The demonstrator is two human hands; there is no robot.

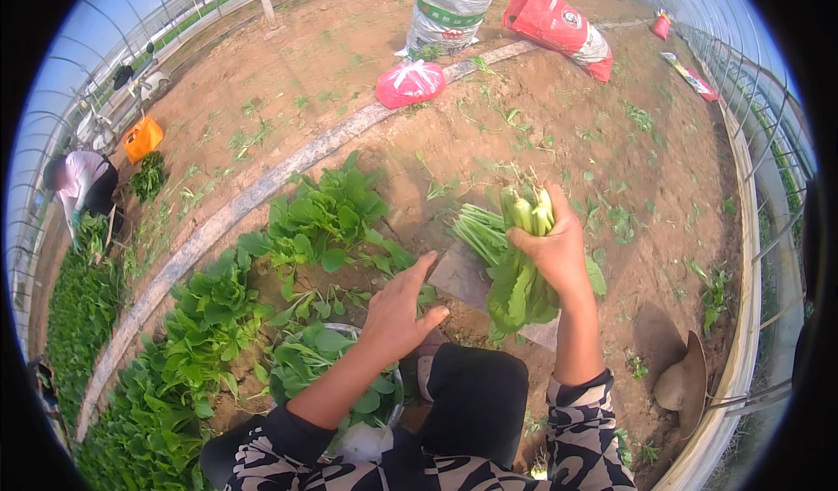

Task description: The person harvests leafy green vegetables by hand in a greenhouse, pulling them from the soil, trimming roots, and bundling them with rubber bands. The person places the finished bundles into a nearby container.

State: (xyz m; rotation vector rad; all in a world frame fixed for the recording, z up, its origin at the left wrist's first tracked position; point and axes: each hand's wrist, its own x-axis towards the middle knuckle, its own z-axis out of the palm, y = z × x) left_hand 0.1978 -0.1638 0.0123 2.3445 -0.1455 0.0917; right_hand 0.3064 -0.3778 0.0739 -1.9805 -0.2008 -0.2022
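Observation:
My right hand (556, 245) grips a bunch of leafy greens (524, 281), its pale stem ends and roots upward and the leaves hanging down. Just left of it and partly behind it, more cut greens (481, 232) lie with their stalks over a flat grey sheet (461, 275) on the soil. My left hand (402, 308) is held in the air with thumb and fingers apart, nothing in it. Below my left forearm stands a round container (398, 393) filled with loose green leaves (327, 347), close to my knees. Growing leafy plants (327, 216) rise from the bed beyond my left hand.
A drip hose or pale strip (262, 196) curves across the soil. Farther off are a white sack (448, 16), a red sack (556, 26) and a tied pink bag (411, 85). A straw hat (684, 386) lies right. Another person (85, 177) bends over plants at far left.

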